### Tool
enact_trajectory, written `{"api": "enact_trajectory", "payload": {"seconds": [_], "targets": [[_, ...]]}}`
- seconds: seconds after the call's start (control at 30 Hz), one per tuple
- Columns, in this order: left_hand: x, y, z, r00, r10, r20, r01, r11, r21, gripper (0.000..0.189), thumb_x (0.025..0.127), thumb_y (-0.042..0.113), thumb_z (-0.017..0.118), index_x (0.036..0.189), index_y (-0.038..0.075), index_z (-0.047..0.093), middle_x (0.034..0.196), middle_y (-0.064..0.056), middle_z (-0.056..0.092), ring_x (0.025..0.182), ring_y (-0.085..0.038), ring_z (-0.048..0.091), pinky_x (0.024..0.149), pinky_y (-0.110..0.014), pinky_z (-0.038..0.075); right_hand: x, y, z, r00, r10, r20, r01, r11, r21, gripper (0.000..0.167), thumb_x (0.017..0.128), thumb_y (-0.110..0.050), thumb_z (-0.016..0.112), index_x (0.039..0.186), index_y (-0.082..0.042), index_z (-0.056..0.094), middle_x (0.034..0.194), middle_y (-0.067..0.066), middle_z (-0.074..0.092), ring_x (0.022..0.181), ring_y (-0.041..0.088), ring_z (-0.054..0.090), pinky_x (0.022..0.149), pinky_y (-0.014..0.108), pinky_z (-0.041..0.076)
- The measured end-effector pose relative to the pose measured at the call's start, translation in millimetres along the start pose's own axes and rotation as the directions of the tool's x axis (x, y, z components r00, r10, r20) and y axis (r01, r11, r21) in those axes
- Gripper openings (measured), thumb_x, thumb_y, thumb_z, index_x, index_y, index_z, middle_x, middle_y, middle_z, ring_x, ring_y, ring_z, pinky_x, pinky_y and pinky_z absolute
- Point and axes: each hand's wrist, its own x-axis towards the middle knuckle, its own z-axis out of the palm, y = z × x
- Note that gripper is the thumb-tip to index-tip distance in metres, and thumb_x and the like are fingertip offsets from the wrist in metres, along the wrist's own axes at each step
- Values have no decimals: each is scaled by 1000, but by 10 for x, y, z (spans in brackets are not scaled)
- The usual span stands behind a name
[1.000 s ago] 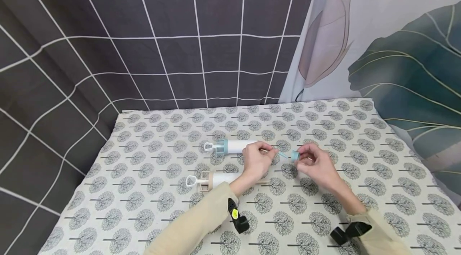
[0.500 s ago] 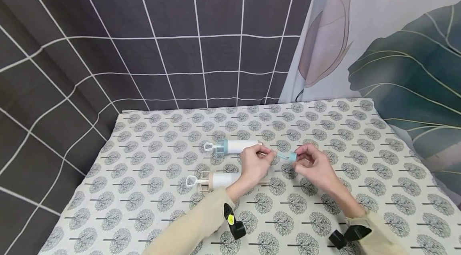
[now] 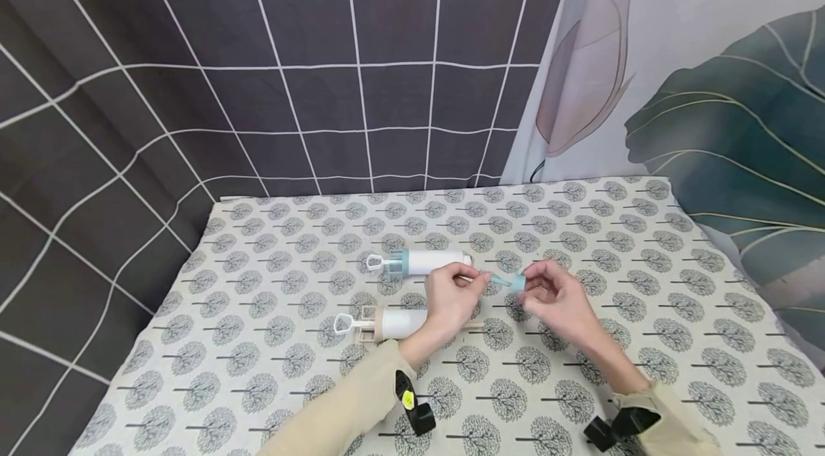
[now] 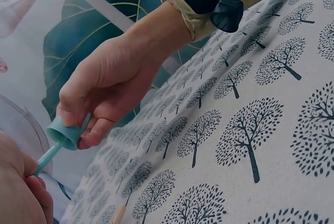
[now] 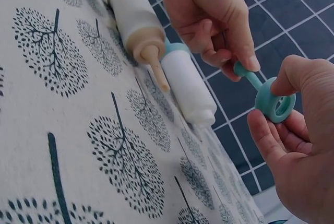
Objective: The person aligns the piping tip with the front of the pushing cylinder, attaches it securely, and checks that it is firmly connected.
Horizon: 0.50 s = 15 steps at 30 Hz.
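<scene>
My right hand (image 3: pixel 559 301) holds a small teal ring-shaped cap (image 5: pixel 267 101) between thumb and fingers. My left hand (image 3: pixel 451 297) pinches a thin teal stick (image 4: pixel 48 157) by its far end. The stick's other end meets the middle of the cap in both wrist views. Behind the left hand lies a white cylinder with a teal frame (image 3: pixel 435 261) and a white loop handle; its small white neck (image 5: pixel 207 117) is bare. Nearer me, partly hidden by the left wrist, lies a similar white cylinder with beige fittings (image 3: pixel 399 323) and a beige nozzle (image 5: pixel 156 70).
The table is covered by a pale cloth with a tree print (image 3: pixel 509 399). A dark curtain with white grid lines (image 3: pixel 309 69) hangs behind it, and a leaf-patterned curtain (image 3: pixel 741 119) on the right. Both sleeves bear black wrist cameras.
Both hands have shifted slightly left with the pieces they hold. The cap and the stick's end have come together, and the teal-framed cylinder's neck end shows more.
</scene>
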Motion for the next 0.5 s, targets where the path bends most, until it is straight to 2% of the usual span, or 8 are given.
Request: {"api": "enact_trajectory", "payload": {"seconds": [0.13, 0.5], "targets": [[-21, 15, -4, 1000, -7, -13, 7, 1000, -7, 12, 80, 11, 83, 79, 7, 72, 62, 5, 63, 52, -5, 55, 48, -22, 48, -1, 2, 36, 1000, -30, 8, 30, 1000, -2, 37, 77, 14, 65, 112, 10, 51, 101, 21, 58, 87, 20, 61, 79, 21, 54], [-91, -3, -27, 1000, 5, -19, -6, 1000, -19, 11, 80, 8, 83, 82, 5, 72, 66, 4, 64, 55, -4, 54, 49, -22, 49, -28, -12, 143, 999, -43, 26, 42, 998, 42, 38, 78, 15, 64, 113, 11, 50, 102, 21, 59, 88, 20, 62, 79, 22, 55]]}}
